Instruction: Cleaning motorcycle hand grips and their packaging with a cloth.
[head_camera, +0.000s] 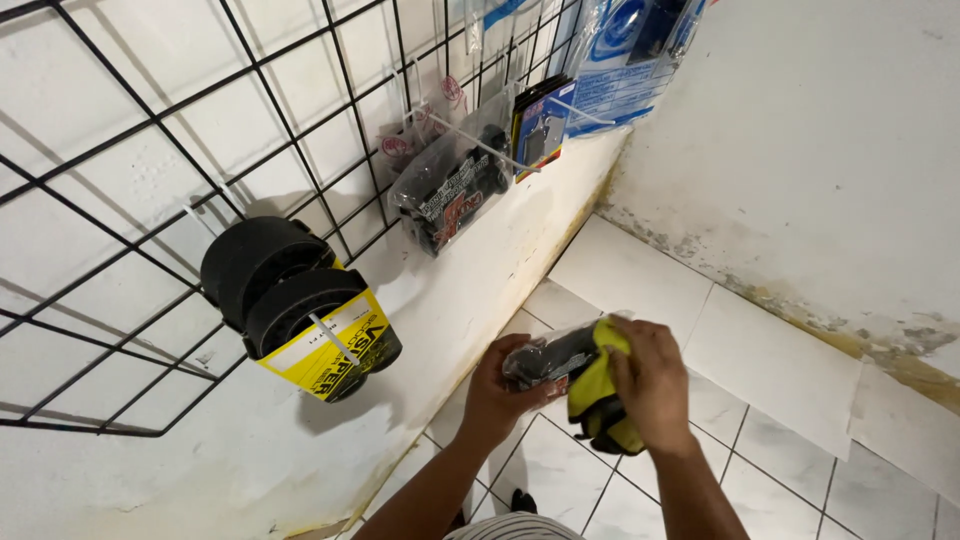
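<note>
left hand (500, 392): fingers pinching a plastic-wrapped black part (548, 357)
right hand (652, 385): fingers pressed around a yellow cloth (598, 392), rubbing the part

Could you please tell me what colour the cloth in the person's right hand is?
The cloth is yellow, seen in the head view.

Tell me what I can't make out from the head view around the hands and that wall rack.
- Black packaged item: its kind is unclear; the left hand, yellow cloth and glare on the wrap cover it.
- Right hand: its fingers are partly buried in the cloth.
- Blue packets on the wire grid: cut off by the top edge.
- Dark thing on the floor: mostly behind the left forearm.
</note>
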